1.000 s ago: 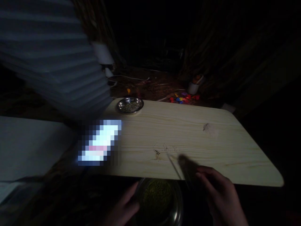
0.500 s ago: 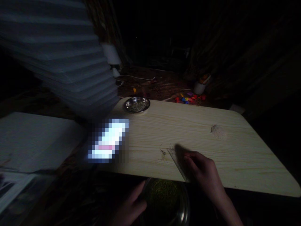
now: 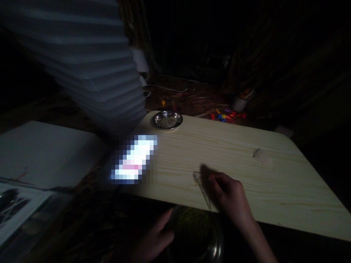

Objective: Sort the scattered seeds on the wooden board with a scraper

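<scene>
My right hand (image 3: 229, 195) rests on the pale wooden table (image 3: 233, 146) near its front edge, fingers pinched on a thin flat clear piece (image 3: 204, 191) whose tip meets a few dark specks (image 3: 196, 177). My left hand (image 3: 155, 237) holds the rim of a metal bowl (image 3: 216, 243) of greenish grains, below the table's front edge. The scene is very dark.
A small metal dish (image 3: 168, 119) of seeds sits at the table's far left corner. A glowing pixelated rectangle (image 3: 135, 157) lies at the left edge. A ridged grey shape (image 3: 82, 58) looms at upper left. Coloured bits (image 3: 226, 115) and a white cup (image 3: 240, 104) lie on the floor beyond.
My right hand has moved forward from the table's front edge onto the tabletop, carrying the thin piece up to the dark specks. The left hand stays at the bowl.
</scene>
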Available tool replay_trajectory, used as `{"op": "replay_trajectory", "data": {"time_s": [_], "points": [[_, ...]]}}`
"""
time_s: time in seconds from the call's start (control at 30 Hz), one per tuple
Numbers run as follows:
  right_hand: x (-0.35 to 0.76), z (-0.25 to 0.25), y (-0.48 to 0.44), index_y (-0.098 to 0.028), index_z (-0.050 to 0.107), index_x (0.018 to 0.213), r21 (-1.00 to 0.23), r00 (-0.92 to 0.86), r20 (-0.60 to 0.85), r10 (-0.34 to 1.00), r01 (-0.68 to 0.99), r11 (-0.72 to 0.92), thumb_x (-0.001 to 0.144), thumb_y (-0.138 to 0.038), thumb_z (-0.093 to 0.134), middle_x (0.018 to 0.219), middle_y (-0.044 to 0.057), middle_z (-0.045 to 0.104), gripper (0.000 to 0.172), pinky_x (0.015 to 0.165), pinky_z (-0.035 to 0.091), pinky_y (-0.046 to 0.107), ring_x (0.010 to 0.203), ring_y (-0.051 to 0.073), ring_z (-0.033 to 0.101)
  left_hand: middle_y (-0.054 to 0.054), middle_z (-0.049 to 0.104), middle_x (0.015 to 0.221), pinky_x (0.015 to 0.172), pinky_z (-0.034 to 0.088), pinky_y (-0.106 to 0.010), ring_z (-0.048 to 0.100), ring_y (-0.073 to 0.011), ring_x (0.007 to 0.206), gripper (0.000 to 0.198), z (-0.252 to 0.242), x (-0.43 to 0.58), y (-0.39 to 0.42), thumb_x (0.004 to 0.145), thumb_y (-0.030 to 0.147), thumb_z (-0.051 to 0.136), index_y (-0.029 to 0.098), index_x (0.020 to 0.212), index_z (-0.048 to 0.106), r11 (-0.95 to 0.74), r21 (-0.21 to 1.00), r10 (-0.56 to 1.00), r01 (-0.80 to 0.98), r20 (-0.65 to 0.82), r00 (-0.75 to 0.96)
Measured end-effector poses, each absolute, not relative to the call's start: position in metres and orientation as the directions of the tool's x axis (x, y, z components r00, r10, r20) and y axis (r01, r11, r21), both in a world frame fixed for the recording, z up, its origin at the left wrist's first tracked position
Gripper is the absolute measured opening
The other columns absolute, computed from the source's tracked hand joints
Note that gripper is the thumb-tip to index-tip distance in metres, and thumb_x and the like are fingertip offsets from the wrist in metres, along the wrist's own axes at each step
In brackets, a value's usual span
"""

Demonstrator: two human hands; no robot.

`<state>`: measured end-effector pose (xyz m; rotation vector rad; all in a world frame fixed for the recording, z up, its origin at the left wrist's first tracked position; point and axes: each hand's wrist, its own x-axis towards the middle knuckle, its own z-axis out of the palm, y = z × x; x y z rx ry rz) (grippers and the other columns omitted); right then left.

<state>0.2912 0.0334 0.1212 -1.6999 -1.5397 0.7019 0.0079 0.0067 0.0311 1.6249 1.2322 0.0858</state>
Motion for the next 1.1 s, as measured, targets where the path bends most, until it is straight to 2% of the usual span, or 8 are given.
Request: {"op": "replay_trajectory", "data": {"time_s": [0.17, 0.27, 0.47, 0.6, 0.7, 0.83, 0.97, 1.1], "points": [[0.297, 0.128, 0.03, -0.02, 0.076, 0.099, -0.81, 0.172, 0.112, 0.979, 0.587, -0.01, 0.094, -0.04, 0.055, 0.099, 0.01, 0.081, 0.03, 0.08, 0.058, 0.036, 0.091, 0.026, 0.076, -0.006, 0.043, 0.156, 0.119, 0.025, -0.061, 0.037, -0.0366, 0.144, 0.064, 0.021, -0.002, 0.005, 0.087, 0.037, 0.053, 0.029, 0.15, 0.047, -0.02, 0.745, 0.791, 0.667, -0.396, 0.466], [0.297, 0.132, 0.023, -0.019, 0.076, 0.099, -0.814, 0.184, 0.099, 0.978, 0.58, -0.027, 0.094, -0.042, 0.056, 0.097, 0.01, 0.081, 0.031, 0.077, 0.059, 0.035, 0.089, 0.026, 0.076, -0.007, 0.043, 0.155, 0.119, 0.025, -0.061, 0.039, -0.0356, 0.143, 0.064, 0.02, -0.002, 0.007, 0.088, 0.038, 0.051, 0.027, 0.151, 0.046, -0.045, 0.735, 0.784, 0.677, -0.394, 0.48], [0.281, 0.132, 0.01, -0.023, 0.076, 0.101, -0.816, 0.049, 0.048, 0.998, 0.578, 0.011, 0.094, -0.037, 0.057, 0.098, 0.006, 0.081, 0.025, 0.076, 0.058, 0.032, 0.087, 0.024, 0.077, -0.007, 0.041, 0.157, 0.121, 0.026, -0.053, 0.038, -0.0309, 0.145, 0.066, 0.021, 0.003, 0.008, 0.087, 0.037, 0.048, 0.023, 0.152, 0.044, -0.011, 0.766, 0.765, 0.643, -0.408, 0.499], [0.286, 0.13, 0.009, -0.024, 0.076, 0.1, -0.789, 0.032, 0.042, 0.999, 0.614, 0.014, 0.095, -0.037, 0.056, 0.098, 0.005, 0.081, 0.025, 0.075, 0.057, 0.032, 0.086, 0.024, 0.077, -0.006, 0.045, 0.154, 0.118, 0.03, -0.056, 0.043, -0.0327, 0.142, 0.065, 0.017, -0.002, 0.006, 0.087, 0.038, 0.05, 0.028, 0.151, 0.046, -0.04, 0.751, 0.784, 0.66, -0.386, 0.486], [0.297, 0.13, 0.009, -0.024, 0.076, 0.1, -0.765, 0.053, 0.049, 0.997, 0.644, 0.003, 0.096, -0.038, 0.055, 0.098, 0.005, 0.081, 0.026, 0.076, 0.057, 0.033, 0.087, 0.024, 0.077, -0.003, 0.043, 0.156, 0.119, 0.028, -0.056, 0.039, -0.0315, 0.144, 0.063, 0.018, -0.004, 0.006, 0.089, 0.038, 0.051, 0.032, 0.151, 0.045, -0.078, 0.754, 0.785, 0.652, -0.357, 0.507], [0.312, 0.129, 0.008, -0.024, 0.076, 0.105, -0.735, 0.082, 0.04, 0.996, 0.678, -0.027, 0.096, -0.04, 0.054, 0.102, 0.006, 0.081, 0.028, 0.08, 0.057, 0.033, 0.09, 0.025, 0.076, -0.005, 0.043, 0.155, 0.12, 0.024, -0.058, 0.039, -0.0334, 0.144, 0.064, 0.025, -0.001, 0.007, 0.088, 0.036, 0.052, 0.028, 0.151, 0.046, -0.076, 0.707, 0.786, 0.703, -0.392, 0.478], [0.325, 0.131, 0.007, -0.023, 0.077, 0.101, -0.707, 0.121, 0.04, 0.992, 0.705, -0.058, 0.095, -0.041, 0.055, 0.1, 0.006, 0.081, 0.029, 0.075, 0.058, 0.032, 0.088, 0.024, 0.077, -0.005, 0.047, 0.153, 0.12, 0.027, -0.055, 0.044, -0.0314, 0.141, 0.062, 0.023, -0.002, 0.006, 0.088, 0.032, 0.051, 0.028, 0.15, 0.047, -0.11, 0.718, 0.792, 0.688, -0.354, 0.497], [0.346, 0.146, 0.002, -0.022, 0.077, 0.098, -0.726, 0.239, 0.099, 0.966, 0.681, -0.094, 0.091, -0.044, 0.059, 0.098, 0.007, 0.081, 0.03, 0.074, 0.059, 0.03, 0.087, 0.024, 0.076, -0.004, 0.046, 0.153, 0.117, 0.029, -0.058, 0.044, -0.0332, 0.141, 0.061, 0.017, -0.004, 0.007, 0.089, 0.035, 0.051, 0.034, 0.15, 0.046, -0.143, 0.728, 0.813, 0.67, -0.3, 0.499]]}}
